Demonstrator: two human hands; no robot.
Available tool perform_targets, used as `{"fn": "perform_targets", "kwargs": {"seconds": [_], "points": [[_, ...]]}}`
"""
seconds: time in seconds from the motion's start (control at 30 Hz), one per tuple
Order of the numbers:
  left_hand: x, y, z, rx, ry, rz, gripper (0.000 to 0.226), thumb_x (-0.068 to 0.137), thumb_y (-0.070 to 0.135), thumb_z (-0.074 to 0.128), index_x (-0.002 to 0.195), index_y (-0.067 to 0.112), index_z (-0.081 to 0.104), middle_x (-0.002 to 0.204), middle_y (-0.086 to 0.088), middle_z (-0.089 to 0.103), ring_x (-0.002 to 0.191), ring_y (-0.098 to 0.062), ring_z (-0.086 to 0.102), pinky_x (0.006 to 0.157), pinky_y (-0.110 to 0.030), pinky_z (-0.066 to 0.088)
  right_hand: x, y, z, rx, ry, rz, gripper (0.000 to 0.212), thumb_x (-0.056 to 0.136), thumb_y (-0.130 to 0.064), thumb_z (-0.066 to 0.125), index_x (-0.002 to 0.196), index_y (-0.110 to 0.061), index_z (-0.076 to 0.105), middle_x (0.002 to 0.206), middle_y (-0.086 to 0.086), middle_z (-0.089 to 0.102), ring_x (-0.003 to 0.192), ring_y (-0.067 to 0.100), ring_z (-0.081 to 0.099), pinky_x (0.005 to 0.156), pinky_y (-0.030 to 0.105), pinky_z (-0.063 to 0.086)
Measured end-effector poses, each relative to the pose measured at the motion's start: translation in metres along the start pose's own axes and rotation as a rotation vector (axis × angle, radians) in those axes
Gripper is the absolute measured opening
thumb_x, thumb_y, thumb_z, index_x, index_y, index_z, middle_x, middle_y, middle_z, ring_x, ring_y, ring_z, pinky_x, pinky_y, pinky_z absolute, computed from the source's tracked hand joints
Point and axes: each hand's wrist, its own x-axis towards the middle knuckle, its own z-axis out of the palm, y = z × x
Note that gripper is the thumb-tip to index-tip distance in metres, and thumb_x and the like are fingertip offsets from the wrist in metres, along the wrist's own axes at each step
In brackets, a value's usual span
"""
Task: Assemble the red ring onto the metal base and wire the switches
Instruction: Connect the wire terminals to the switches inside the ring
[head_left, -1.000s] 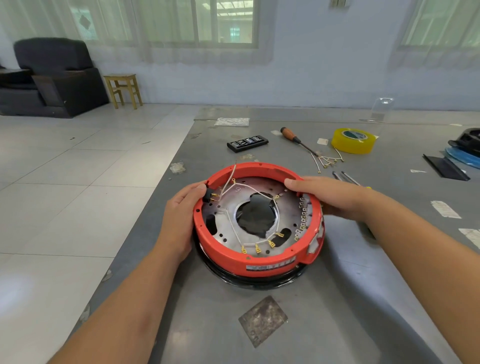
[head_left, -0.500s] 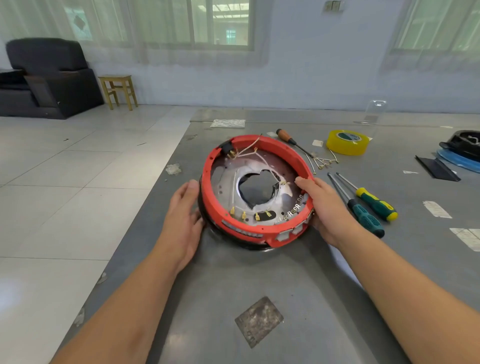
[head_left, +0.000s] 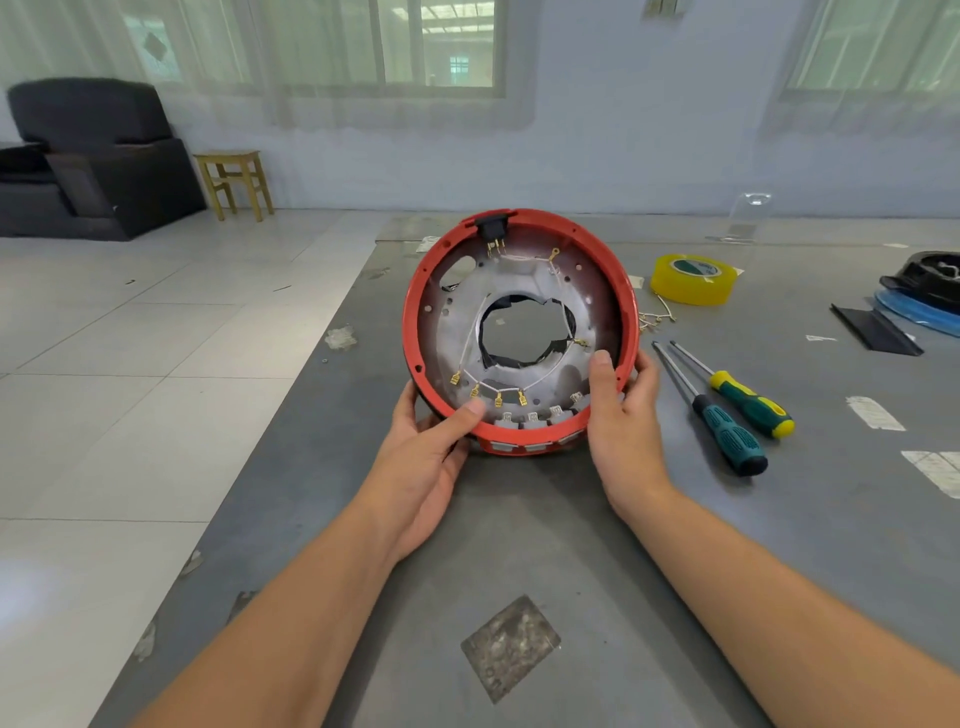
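Head camera showed the red ring (head_left: 519, 332), fitted round the metal base (head_left: 457, 322), tipped up nearly on edge over the grey table (head_left: 519, 545), its open face toward the viewer. The left hand (head_left: 426, 452) gripped the lower left rim, thumb curled over the edge. The right hand (head_left: 621, 415) gripped the lower right rim, thumb inside. White wires (head_left: 475, 325) with brass terminals (head_left: 488, 392) crossed the plate; a black switch (head_left: 493, 228) sat at the top. Two screwdrivers (head_left: 727, 410) and a yellow tape roll (head_left: 693, 278) lay to the right.
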Motion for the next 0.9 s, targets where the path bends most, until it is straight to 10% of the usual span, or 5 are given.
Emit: {"fn": "perform_targets", "kwargs": {"seconds": [0.27, 0.4, 0.5, 0.6, 0.9], "points": [[0.016, -0.004, -0.006, 0.029, -0.104, -0.003, 0.111, 0.074, -0.012, 0.085, 0.151, 0.046, 0.03, 0.125, -0.018, 0.075, 0.117, -0.031, 0.073, 0.087, -0.033, 0.062, 0.0, -0.003, -0.002, -0.095, -0.09, 0.003, 0.066, 0.097, -0.065, 0.04, 0.149, -0.025, 0.033, 0.132, -0.009, 0.057, 0.116, -0.004, 0.057, 0.081, 0.0, 0.042], [0.023, -0.007, -0.004, 0.037, -0.031, 0.046, 0.105, 0.065, -0.007, 0.09, 0.145, 0.032, 0.034, 0.12, -0.017, 0.077, 0.111, -0.03, 0.075, 0.087, -0.033, 0.062, 0.003, -0.012, -0.012, -0.353, 0.043, -0.143, 0.067, 0.102, -0.05, 0.05, 0.155, -0.015, 0.028, 0.159, 0.005, 0.032, 0.15, 0.021, 0.026, 0.123, 0.041, 0.025], [0.026, -0.008, -0.004, 0.047, -0.026, 0.058, 0.1, 0.059, 0.0, 0.093, 0.138, 0.026, 0.037, 0.12, -0.014, 0.077, 0.11, -0.028, 0.076, 0.089, -0.033, 0.062, 0.007, -0.029, -0.024, -0.512, 0.145, -0.522, 0.045, 0.098, -0.033, 0.061, 0.138, -0.017, 0.048, 0.143, 0.003, 0.047, 0.135, 0.025, 0.04, 0.115, 0.039, 0.03], [0.026, -0.01, -0.004, 0.067, -0.017, 0.085, 0.101, 0.052, 0.006, 0.096, 0.137, 0.023, 0.043, 0.118, -0.013, 0.077, 0.108, -0.028, 0.077, 0.084, -0.03, 0.062, 0.013, -0.042, -0.027, -0.665, -0.131, -0.748, 0.017, 0.093, -0.023, 0.066, 0.109, -0.018, 0.066, 0.113, -0.002, 0.061, 0.109, 0.02, 0.052, 0.096, 0.035, 0.041], [0.024, -0.007, -0.014, 0.309, -0.004, 0.244, 0.089, 0.055, 0.025, 0.1, 0.134, 0.033, 0.061, 0.112, 0.0, 0.079, 0.111, -0.02, 0.075, 0.085, -0.024, 0.061, 0.026, -0.061, 0.002, -0.999, -0.494, -0.665, 0.015, 0.087, -0.026, 0.074, 0.102, -0.027, 0.072, 0.106, -0.004, 0.058, 0.107, 0.022, 0.051, 0.088, 0.041, 0.047]]}}
